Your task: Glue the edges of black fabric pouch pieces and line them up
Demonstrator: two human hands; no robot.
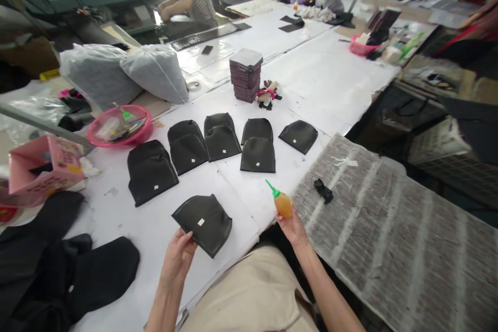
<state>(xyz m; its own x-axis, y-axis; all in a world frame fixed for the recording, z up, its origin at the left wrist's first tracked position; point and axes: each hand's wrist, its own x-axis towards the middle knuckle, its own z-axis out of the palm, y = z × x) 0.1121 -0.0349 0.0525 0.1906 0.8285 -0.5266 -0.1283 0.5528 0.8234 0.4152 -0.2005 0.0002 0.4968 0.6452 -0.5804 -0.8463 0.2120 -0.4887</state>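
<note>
My left hand [181, 254] pinches the lower left edge of a black leather-like piece [212, 218], which has a curved side and a small white tag. In my right hand [290, 225] is a squeeze bottle [283, 205] of amber liquid, its green nozzle pointing up and to the left. Beyond my hands, several similar black pieces lie in an arc on the white table: one at the left [151, 174], one in the middle [221, 137], and a single piece at the right [299, 136]. Most of these overlap in pairs, each with a white tag.
A pink basin [120, 127] of tools and a pink box [46, 166] stand at the left, near black fabric [105, 275]. Further back are a stack of dark red pieces [246, 75] and stuffed bags [155, 72]. A wrapped board [397, 238] lies at the right. Other people work behind.
</note>
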